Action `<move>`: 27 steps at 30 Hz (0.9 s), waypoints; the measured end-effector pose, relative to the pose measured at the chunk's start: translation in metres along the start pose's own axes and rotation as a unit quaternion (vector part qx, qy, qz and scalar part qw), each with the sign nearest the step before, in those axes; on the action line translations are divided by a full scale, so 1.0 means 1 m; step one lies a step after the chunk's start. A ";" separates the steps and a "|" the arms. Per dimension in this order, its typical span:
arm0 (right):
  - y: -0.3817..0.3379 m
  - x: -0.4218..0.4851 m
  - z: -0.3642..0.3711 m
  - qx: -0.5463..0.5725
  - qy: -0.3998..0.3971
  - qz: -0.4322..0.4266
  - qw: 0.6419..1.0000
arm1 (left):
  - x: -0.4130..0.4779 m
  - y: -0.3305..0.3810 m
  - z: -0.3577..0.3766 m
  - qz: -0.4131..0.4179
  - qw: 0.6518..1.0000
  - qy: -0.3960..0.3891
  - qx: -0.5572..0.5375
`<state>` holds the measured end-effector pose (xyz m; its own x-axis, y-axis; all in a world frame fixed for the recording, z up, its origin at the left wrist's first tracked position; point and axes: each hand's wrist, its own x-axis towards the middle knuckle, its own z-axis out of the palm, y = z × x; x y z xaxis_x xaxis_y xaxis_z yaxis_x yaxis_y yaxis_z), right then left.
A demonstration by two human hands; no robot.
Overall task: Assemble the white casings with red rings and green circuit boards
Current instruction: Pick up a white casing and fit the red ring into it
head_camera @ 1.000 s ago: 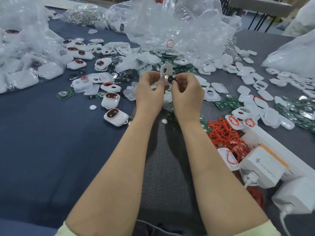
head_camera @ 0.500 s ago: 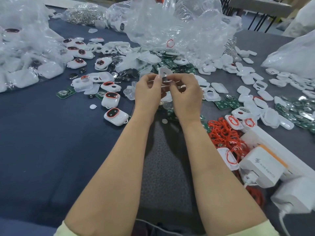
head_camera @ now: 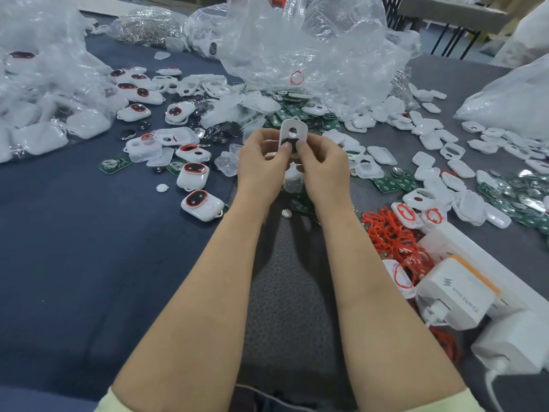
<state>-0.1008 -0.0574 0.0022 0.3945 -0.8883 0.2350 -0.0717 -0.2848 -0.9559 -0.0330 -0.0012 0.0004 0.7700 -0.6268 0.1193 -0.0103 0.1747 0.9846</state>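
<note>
I hold one white casing (head_camera: pixel 292 129) upright above the table's middle, its inner side facing me, with a small round hole near its top and a dark part lower down. My left hand (head_camera: pixel 263 162) grips its left edge and my right hand (head_camera: pixel 322 163) grips its right edge, both thumbs pressing on the dark part. A heap of red rings (head_camera: pixel 392 233) lies to the right of my right forearm. Green circuit boards (head_camera: pixel 389 184) lie scattered behind and right of my hands. Finished casings with red rings (head_camera: pixel 202 203) sit to the left.
Crumpled clear plastic bags (head_camera: pixel 303 46) fill the back and left of the table. Loose white casing halves (head_camera: pixel 430 141) spread across the right. White power adapters on a power strip (head_camera: pixel 457 292) stand at the near right. A bare stretch of blue cloth (head_camera: pixel 74 248) lies at the near left.
The casing has turned from tilted and low between my fingers to upright and facing me, and both thumbs now press on its lower part.
</note>
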 end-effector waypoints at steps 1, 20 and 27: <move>0.000 0.001 -0.001 0.010 -0.004 0.002 1.000 | 0.000 0.000 0.000 0.003 1.000 -0.002 0.006; 0.000 0.006 -0.005 0.126 -0.013 0.060 0.990 | 0.001 -0.002 0.001 0.030 0.998 -0.013 0.047; -0.001 0.001 0.002 -0.102 0.034 -0.064 0.992 | 0.000 -0.002 0.000 0.057 0.989 0.028 0.136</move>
<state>-0.0983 -0.0569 0.0031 0.3500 -0.8607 0.3697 -0.2117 -0.4571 -0.8638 -0.0323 -0.0016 -0.0014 0.7886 -0.5700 0.2308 -0.2633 0.0262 0.9644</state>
